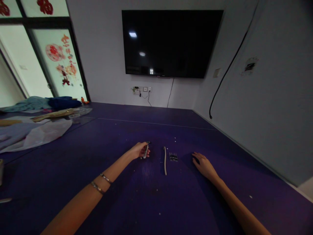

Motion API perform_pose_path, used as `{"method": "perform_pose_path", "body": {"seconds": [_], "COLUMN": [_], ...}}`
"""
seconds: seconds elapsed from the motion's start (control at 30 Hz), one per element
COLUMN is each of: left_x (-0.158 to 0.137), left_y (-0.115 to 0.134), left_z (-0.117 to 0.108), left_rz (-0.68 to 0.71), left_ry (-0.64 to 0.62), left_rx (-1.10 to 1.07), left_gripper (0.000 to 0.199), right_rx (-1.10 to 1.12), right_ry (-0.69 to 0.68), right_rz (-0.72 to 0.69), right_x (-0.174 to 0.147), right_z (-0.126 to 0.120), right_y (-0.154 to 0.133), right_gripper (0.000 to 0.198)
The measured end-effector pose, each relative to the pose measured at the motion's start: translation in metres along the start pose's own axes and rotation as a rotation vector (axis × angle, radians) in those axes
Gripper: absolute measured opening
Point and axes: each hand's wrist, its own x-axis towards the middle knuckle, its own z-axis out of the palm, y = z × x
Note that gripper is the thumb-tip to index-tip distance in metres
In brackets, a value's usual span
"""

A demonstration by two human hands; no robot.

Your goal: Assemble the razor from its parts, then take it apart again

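Observation:
My left hand (138, 150), two bracelets on its wrist, is closed round a slim pale grey tool (146, 151) with a dark end pointing away from me. Its exact kind is too small to make out. To the right of that hand, a thin off-white strip (165, 161) like a piece of cable or tubing lies lengthwise on the purple surface (137, 202). Beside the strip is a small clear packet (173, 157) with dark pieces in it. My right hand (204, 164) rests on the surface further right, fingers stretched out, holding nothing.
White scraps (250, 196) dot the surface. At the left lie plastic sheeting (49, 135), folded cloths (64, 102) and a small orange item (83, 100). A black cable (228, 67) hangs down the right wall; a television (171, 44) is mounted at the back.

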Motion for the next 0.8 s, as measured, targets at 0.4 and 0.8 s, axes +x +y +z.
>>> {"method": "perform_pose_path", "body": {"seconds": [0.4, 0.8], "left_x": [0.01, 0.011], "left_y": [0.001, -0.007], "left_z": [0.006, 0.018], "left_rz": [-0.142, -0.248], "left_ry": [0.049, -0.048], "left_rx": [-0.12, -0.115], "left_gripper": [0.039, 0.043], "right_rx": [0.025, -0.01], "right_ry": [0.009, -0.011], "right_rz": [0.006, 0.0], "right_x": [0.001, 0.001], "right_z": [-0.003, -0.001], "right_y": [-0.005, -0.002], "right_gripper": [0.039, 0.041]}}
